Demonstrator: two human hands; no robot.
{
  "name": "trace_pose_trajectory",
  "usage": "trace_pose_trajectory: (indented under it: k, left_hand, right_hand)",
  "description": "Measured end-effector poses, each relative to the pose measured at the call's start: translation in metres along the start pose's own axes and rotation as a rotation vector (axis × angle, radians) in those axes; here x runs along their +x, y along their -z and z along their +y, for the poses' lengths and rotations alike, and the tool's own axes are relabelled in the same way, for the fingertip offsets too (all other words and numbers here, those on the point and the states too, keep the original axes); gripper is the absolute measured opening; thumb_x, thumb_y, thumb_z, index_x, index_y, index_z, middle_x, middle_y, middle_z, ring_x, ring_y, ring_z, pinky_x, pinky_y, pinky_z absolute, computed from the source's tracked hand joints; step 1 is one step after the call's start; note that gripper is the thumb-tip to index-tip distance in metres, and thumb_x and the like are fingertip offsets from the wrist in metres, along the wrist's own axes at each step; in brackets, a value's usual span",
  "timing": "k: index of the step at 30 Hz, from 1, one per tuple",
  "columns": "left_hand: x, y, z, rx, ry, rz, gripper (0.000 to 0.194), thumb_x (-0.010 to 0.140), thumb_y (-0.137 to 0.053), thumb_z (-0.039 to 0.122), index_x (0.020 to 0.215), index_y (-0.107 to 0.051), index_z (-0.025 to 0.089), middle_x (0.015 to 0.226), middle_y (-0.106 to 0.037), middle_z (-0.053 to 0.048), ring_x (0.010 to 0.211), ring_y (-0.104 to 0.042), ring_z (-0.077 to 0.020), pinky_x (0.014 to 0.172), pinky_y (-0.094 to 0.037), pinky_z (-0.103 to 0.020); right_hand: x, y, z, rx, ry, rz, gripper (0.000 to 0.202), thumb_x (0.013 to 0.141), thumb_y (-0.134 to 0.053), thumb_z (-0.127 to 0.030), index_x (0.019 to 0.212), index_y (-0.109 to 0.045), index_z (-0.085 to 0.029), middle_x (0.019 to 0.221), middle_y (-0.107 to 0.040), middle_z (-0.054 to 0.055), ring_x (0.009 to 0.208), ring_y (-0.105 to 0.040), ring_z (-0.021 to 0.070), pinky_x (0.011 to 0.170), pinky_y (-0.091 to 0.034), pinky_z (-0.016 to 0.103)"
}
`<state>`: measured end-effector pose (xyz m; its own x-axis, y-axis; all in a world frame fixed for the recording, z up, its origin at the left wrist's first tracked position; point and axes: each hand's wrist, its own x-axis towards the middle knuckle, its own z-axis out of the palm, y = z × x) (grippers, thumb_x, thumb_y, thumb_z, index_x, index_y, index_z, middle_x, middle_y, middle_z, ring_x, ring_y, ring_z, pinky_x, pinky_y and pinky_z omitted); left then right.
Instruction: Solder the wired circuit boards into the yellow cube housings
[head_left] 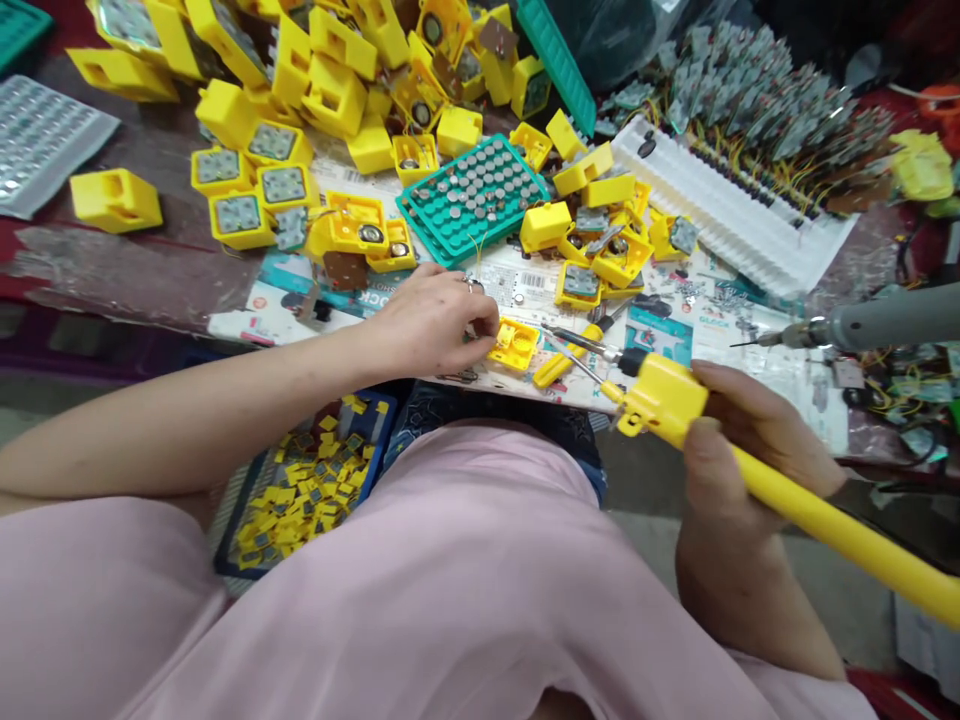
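My right hand (750, 450) is wrapped round a yellow soldering tool (667, 400) with a metal tip and a thin feed tube, both pointing left. Just left of that tip, an open yellow housing (514, 345) lies at the table's front edge. My left hand (439, 320) is beside the housing, fingers curled and pressed together; what they hold, if anything, is hidden. A yellow-handled screwdriver (574, 352) lies partly behind the soldering tool. Beyond my left hand is a green tray (480, 200) of small round silver parts.
Yellow housings (330, 95) are heaped at the back. A white rack (735, 210) with wired boards stands back right, near a grey electric driver (892, 318). Silver parts fill a sheet (45, 140) at left. Below the table, a blue bin (379, 440) holds small yellow pieces.
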<state>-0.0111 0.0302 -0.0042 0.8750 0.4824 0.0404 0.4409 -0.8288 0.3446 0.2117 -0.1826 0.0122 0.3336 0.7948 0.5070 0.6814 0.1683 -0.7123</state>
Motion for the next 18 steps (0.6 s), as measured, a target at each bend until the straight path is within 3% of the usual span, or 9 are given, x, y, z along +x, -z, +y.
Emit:
trace_pose_trajectory:
  k: [2, 4, 10, 13, 18]
  left_hand:
    - [0.004, 0.002, 0.001, 0.021, 0.016, -0.046, 0.017, 0.077, -0.056, 0.031, 0.074, -0.070, 0.022, 0.073, -0.070, 0.000, 0.077, -0.065, -0.0182, 0.084, -0.045, -0.034]
    - [0.007, 0.004, 0.001, 0.029, 0.024, -0.072, 0.017, 0.077, -0.056, 0.032, 0.074, -0.070, 0.023, 0.073, -0.071, 0.001, 0.075, -0.065, -0.0181, 0.082, -0.046, -0.032]
    - [0.015, 0.007, -0.001, 0.038, -0.019, -0.137, 0.015, 0.074, -0.058, 0.031, 0.073, -0.070, 0.023, 0.068, -0.068, 0.003, 0.067, -0.064, -0.0166, 0.076, -0.048, -0.028]
    - [0.018, 0.010, -0.001, 0.065, -0.012, -0.173, 0.015, 0.074, -0.060, 0.034, 0.074, -0.071, 0.023, 0.067, -0.067, 0.002, 0.070, -0.065, -0.0174, 0.078, -0.049, -0.029]
    - [0.023, 0.021, 0.009, 0.160, 0.057, -0.350, 0.024, 0.080, -0.055, 0.036, 0.085, -0.074, 0.022, 0.080, -0.071, 0.000, 0.084, -0.068, -0.0188, 0.082, -0.048, -0.028]
  right_hand:
    - [-0.001, -0.008, 0.005, 0.005, 0.042, 0.018, 0.042, 0.083, -0.074, -0.032, 0.124, -0.068, -0.031, 0.098, -0.077, 0.002, 0.064, -0.069, 0.0149, 0.054, -0.057, 0.028]
    - [-0.004, -0.014, 0.007, -0.007, 0.072, -0.046, 0.045, 0.079, -0.077, -0.029, 0.124, -0.068, -0.030, 0.092, -0.077, 0.002, 0.061, -0.070, 0.0169, 0.051, -0.058, 0.029]
    - [-0.008, -0.019, 0.006, -0.009, 0.174, -0.073, 0.044, 0.072, -0.082, -0.021, 0.114, -0.068, -0.028, 0.089, -0.078, 0.000, 0.068, -0.075, 0.0197, 0.058, -0.064, 0.030]
    - [-0.004, -0.020, 0.004, -0.007, 0.225, -0.098, 0.037, 0.072, -0.082, -0.017, 0.104, -0.067, -0.027, 0.080, -0.077, -0.002, 0.066, -0.075, 0.0191, 0.058, -0.064, 0.029]
    - [0.004, -0.024, 0.003, -0.018, 0.289, -0.126, 0.025, 0.076, -0.081, -0.021, 0.094, -0.064, -0.026, 0.074, -0.075, -0.003, 0.063, -0.074, 0.0187, 0.053, -0.061, 0.027]
